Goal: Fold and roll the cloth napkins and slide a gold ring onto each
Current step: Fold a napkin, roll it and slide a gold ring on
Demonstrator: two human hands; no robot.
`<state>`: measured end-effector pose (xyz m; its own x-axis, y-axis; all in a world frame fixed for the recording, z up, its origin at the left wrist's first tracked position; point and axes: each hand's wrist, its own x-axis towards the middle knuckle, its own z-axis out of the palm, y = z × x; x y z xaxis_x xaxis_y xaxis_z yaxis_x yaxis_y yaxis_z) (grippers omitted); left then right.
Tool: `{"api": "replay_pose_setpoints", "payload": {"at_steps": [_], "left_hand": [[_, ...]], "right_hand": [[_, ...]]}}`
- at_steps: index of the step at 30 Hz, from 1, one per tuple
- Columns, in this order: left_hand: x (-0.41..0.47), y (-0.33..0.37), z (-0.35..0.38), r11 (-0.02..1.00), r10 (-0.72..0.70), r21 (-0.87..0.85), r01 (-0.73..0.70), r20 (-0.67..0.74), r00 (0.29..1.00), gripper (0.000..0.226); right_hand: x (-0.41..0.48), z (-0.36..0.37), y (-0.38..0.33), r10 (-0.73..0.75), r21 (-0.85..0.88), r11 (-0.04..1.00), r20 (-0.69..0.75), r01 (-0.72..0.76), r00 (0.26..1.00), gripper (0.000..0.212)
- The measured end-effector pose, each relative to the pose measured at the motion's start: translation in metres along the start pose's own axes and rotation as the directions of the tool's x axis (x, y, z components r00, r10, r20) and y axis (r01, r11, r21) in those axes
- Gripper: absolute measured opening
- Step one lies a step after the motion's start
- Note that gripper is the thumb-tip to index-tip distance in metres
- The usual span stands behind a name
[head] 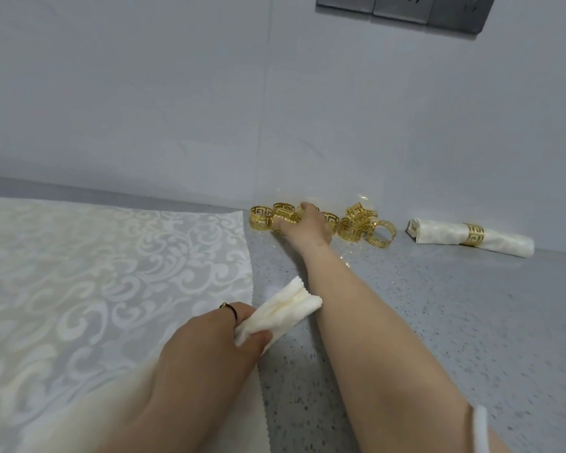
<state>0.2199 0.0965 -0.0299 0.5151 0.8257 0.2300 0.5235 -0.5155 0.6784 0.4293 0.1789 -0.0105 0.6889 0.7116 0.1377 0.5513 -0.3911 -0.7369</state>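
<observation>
A rolled napkin (285, 308) is gripped by the left hand (206, 338) near the middle of the worktop (438, 305), just beside a flat cloth (111, 256) spread at the left. A ring (285, 220) is pinched by the right hand (307, 228) among the rings (356, 220) heaped at the back edge. A ringed napkin (438, 235) is laid at the back right.

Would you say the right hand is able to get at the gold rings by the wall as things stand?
Very likely yes: the right hand is on the rings, fingers seemingly round one ring, with bare counter under the arm. The left hand holds the napkin aside.
</observation>
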Motion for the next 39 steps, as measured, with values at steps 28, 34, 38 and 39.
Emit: {"api": "replay_pose_setpoints", "payload": {"at_steps": [28,34,38,39], "left_hand": [[-0.007,0.007,-0.002,0.990,0.099,-0.098,-0.104,-0.052,0.994,0.009],[-0.031,0.030,0.006,0.956,0.292,0.031,-0.292,0.002,0.956,0.020],[-0.051,0.045,0.004,0.934,0.353,0.053,-0.354,0.016,0.935,0.025],[-0.055,0.048,0.005,0.925,0.375,0.058,-0.376,0.022,0.927,0.030]], "right_hand": [[-0.164,-0.106,0.030,0.153,0.670,0.677,0.275,-0.303,0.949,0.040],[-0.246,-0.125,0.059,0.146,0.772,0.539,0.308,-0.336,0.940,0.036],[-0.259,-0.128,0.063,0.123,0.853,0.471,0.188,-0.224,0.974,0.035],[-0.259,-0.128,0.062,0.104,0.854,0.476,0.181,-0.209,0.978,0.036]]}}
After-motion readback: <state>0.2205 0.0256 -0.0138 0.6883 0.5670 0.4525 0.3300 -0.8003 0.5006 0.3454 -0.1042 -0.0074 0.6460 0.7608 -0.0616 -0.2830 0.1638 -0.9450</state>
